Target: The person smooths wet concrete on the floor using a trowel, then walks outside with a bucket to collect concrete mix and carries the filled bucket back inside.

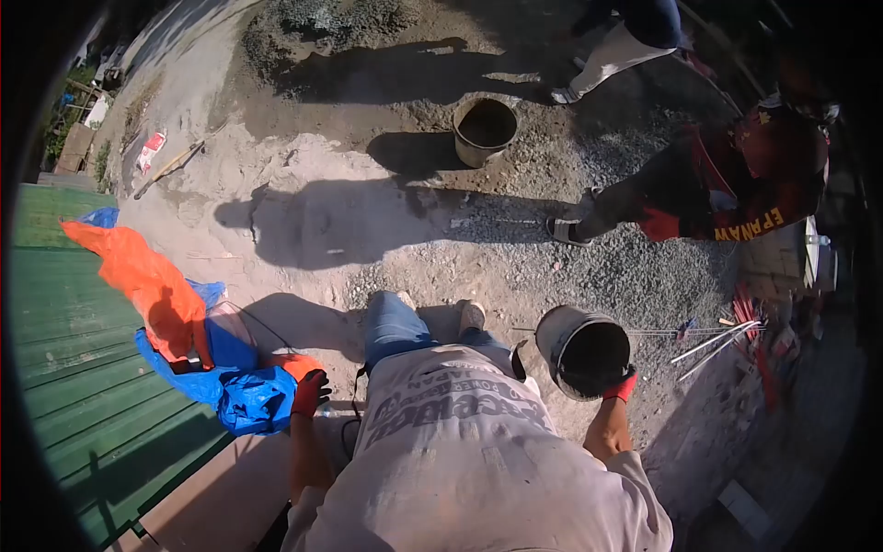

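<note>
A dark bucket (559,342) hangs tilted at my right side, its wide mouth facing up toward me. My right hand (623,385), in a red and black glove, is closed on the bucket's near rim; the fingertips are hidden by the rim. The inside of the bucket lies in shadow, so its contents cannot be made out. My left hand (311,393), also gloved in red and black, hangs at my left with loosely bent fingers and nothing visible in it. Beside it lie a crumpled blue tarp (256,401) and orange sheeting (152,285).
Another bucket (466,147) stands ahead on the gravelly ground. A person in dark red (736,175) bends at the right, and another person's leg (616,63) shows farther off. Gravel (635,248), thin rods (713,345), a stick (170,168) and green metal sheeting (74,322) surround me.
</note>
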`<state>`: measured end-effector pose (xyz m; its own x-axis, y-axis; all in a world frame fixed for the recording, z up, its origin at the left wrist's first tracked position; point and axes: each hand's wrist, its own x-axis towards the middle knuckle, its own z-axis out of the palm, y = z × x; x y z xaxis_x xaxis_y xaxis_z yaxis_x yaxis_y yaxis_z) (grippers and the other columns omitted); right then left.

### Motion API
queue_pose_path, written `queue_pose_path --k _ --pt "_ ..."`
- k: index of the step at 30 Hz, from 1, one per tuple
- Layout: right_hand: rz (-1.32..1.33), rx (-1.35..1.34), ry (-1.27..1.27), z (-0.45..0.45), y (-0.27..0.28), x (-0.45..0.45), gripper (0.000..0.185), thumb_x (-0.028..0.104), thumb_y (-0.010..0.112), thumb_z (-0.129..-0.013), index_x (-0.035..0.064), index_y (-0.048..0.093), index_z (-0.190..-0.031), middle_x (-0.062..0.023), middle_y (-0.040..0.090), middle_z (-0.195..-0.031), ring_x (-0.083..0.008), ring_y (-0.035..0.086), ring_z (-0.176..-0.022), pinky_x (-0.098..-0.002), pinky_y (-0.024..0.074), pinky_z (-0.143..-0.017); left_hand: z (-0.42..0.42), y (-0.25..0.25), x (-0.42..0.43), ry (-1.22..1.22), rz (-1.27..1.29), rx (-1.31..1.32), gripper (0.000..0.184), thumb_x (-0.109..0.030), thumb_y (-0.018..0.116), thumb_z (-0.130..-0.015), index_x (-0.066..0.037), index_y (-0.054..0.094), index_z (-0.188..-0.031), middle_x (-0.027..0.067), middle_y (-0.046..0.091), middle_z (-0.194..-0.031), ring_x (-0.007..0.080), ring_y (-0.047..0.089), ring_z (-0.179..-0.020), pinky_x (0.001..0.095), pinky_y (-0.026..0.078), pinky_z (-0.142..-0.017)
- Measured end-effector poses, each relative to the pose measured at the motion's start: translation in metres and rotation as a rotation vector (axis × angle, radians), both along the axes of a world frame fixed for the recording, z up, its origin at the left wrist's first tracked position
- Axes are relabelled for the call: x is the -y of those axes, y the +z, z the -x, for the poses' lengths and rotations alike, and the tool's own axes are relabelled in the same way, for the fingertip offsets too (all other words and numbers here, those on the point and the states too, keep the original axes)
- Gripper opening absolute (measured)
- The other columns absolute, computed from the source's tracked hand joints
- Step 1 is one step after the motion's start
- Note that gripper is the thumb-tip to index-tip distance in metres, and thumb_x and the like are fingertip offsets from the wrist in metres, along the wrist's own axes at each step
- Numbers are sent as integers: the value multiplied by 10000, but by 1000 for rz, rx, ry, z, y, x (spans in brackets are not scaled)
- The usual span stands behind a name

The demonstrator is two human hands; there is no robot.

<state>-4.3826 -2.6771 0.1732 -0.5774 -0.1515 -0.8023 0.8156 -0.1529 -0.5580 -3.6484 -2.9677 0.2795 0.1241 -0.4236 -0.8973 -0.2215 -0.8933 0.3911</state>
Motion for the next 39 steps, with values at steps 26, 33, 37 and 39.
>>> queue_pose_path --k 26,33,37,39 --pt "-93 -18 -201 -201 37 136 824 560 574 -771 3 310 -1317 -169 454 -1193 -344 501 -1034 -504 415 -923 -192 -100 326 -44 233 -9 365 -368 611 -867 -144 590 -1155 25 625 -914 175 609 -664 330 470 -569" --pt "19 143 -293 -233 -18 125 657 611 493 -797 89 538 -1193 -132 560 -1223 -330 525 -1099 -481 387 -962 -173 -76 243 -115 -127 54 417 -402 617 -844 -115 584 -1145 69 609 -918 215 614 -674 381 486 -601" --pt "-95 33 -230 -252 -32 132 593 557 443 -854 95 553 -1209 -112 566 -1249 -308 523 -1126 -481 390 -970 -155 -57 263 -216 102 53 395 -406 633 -859 -106 610 -1115 55 627 -983 168 622 -740 326 493 -610" --pt "-126 -33 -169 -254 -61 118 552 525 425 -880 99 564 -1202 -103 576 -1242 -297 536 -1113 -480 407 -956 -142 -40 283 -266 248 127 380 -406 633 -859 -98 621 -1081 28 627 -916 148 617 -717 303 479 -584"
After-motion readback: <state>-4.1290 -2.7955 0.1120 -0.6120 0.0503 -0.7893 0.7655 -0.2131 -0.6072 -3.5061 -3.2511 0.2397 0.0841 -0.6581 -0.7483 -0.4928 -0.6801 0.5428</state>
